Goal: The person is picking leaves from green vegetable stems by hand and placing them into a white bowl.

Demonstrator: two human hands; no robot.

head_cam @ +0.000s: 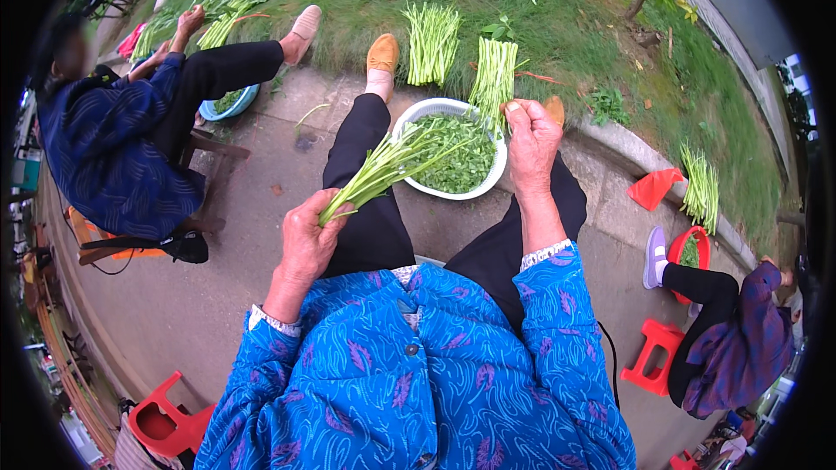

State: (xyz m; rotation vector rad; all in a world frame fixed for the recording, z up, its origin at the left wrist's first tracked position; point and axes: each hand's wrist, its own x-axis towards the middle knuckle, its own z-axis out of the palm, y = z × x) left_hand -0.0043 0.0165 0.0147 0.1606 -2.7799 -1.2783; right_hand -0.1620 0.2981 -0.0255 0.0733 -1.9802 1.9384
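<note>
My left hand is closed around a bunch of thin green leaf-vegetable stems, whose far ends fan out over the basin. Below them, between my feet, stands a white plastic basket basin filled with torn green leaves. Over the basin's right rim is my right hand, thumb and forefinger together beside the near end of a stem bundle. Whether a stem is pinched between those fingers is unclear. Another stem bundle lies on the grass to the left of it.
At left a seated person handles stems above a blue basin. On the right sits another person near a red basin, a red stool and a red bag. A stone kerb edges the grass.
</note>
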